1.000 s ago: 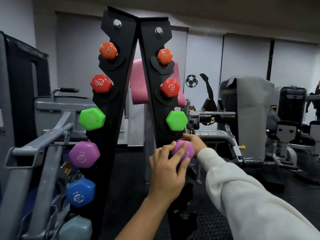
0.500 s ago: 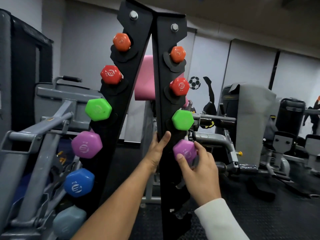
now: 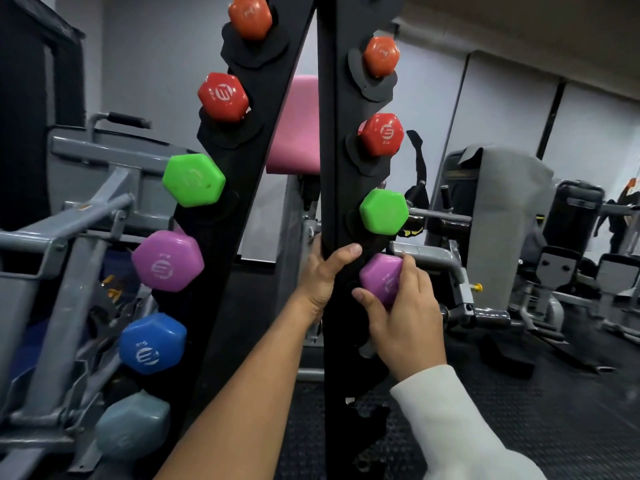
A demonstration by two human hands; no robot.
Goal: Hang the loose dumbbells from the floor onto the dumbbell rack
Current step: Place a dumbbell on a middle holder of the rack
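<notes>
A black A-shaped dumbbell rack point(image 3: 332, 140) stands right in front of me. Its right upright carries orange, red and green dumbbell heads. Below the green dumbbell point(image 3: 383, 211), my right hand point(image 3: 403, 318) grips a purple dumbbell point(image 3: 380, 276) against that upright's fourth slot. My left hand point(image 3: 323, 277) wraps around the right upright's inner edge, thumb across the front. The left upright holds orange, red, green, purple point(image 3: 168, 261), blue point(image 3: 152, 344) and grey-blue point(image 3: 133, 424) dumbbell heads.
A grey steel machine frame point(image 3: 52, 258) crowds the left side. A pink pad point(image 3: 296, 126) shows behind the rack. Grey gym machines point(image 3: 502, 216) stand to the right on black rubber flooring point(image 3: 519, 410). Lower slots on the right upright are bare.
My left hand left the purple dumbbell and took hold of the right upright. My right hand came round onto the dumbbell's front. The view moved closer to the rack.
</notes>
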